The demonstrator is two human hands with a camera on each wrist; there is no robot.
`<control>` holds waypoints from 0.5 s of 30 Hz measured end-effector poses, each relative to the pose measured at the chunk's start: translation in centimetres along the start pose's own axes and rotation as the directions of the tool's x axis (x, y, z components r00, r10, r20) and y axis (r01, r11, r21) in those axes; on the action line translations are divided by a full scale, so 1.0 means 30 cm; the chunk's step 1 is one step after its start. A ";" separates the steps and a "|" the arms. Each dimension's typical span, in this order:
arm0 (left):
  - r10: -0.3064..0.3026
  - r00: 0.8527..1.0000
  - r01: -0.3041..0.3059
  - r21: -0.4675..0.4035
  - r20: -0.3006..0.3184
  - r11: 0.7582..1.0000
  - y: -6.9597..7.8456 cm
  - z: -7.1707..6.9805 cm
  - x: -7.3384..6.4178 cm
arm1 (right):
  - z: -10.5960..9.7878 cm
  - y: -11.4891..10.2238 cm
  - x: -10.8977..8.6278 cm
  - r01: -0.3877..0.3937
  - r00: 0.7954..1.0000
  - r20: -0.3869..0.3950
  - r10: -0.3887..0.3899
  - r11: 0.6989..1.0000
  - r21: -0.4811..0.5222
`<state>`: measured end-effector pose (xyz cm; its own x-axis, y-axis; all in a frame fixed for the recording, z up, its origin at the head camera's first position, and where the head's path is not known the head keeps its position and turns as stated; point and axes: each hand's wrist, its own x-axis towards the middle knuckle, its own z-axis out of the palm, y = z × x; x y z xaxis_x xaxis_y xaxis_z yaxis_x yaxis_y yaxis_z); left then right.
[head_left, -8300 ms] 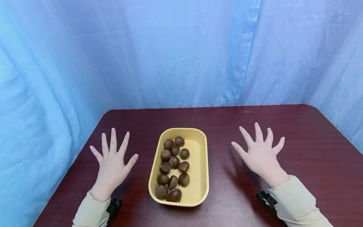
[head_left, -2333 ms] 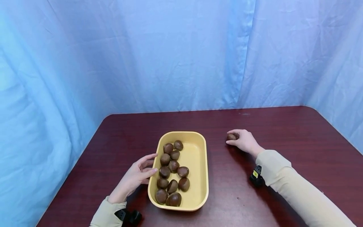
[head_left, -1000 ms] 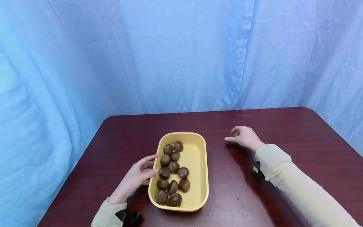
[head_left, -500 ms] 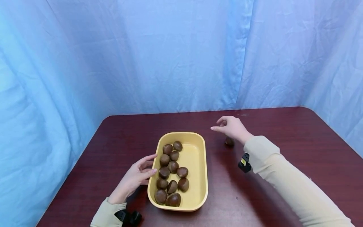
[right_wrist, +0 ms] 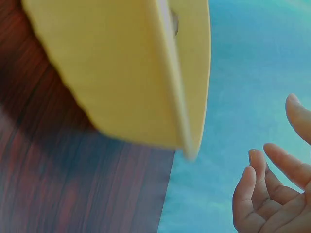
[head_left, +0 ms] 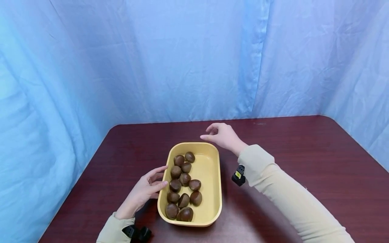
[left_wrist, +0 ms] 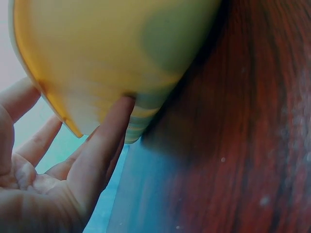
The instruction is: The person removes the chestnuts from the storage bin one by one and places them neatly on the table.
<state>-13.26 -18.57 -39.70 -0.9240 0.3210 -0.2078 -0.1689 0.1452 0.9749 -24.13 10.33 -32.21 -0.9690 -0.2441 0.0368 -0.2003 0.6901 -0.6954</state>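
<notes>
A yellow rectangular tray stands on the table with several brown chestnuts along its left side. My left hand rests at its left wall, with fingers against the outside and the thumb at the rim. My right hand is raised near the far right corner of the tray, fingers loosely bent. In the right wrist view its palm shows nothing held. The single chestnut on the table to the right is hidden behind the right sleeve.
The dark red wooden table has rounded far corners. Light blue curtains hang behind it and along both sides. A black wrist camera sits under the right cuff, another by the left.
One chestnut left the tray's far part and was set on the table by my right hand, which let go and moved left to the tray. The left hand came to the tray's left side.
</notes>
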 end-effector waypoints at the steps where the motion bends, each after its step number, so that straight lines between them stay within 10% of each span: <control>1: 0.000 1.000 0.000 -0.002 0.000 1.000 0.000 0.000 0.000 | 0.008 -0.012 0.002 0.007 1.000 0.003 -0.007 1.000 0.002; 15: 0.006 1.000 -0.006 -0.012 0.005 1.000 0.000 0.004 0.004 | 0.129 -0.128 0.027 0.036 0.996 0.082 -0.043 0.996 0.079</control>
<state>-13.34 -18.42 -39.73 -0.9232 0.3268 -0.2022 -0.1673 0.1319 0.9770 -23.58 4.86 -32.29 -0.9445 -0.3283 0.0077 -0.2233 0.6248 -0.7481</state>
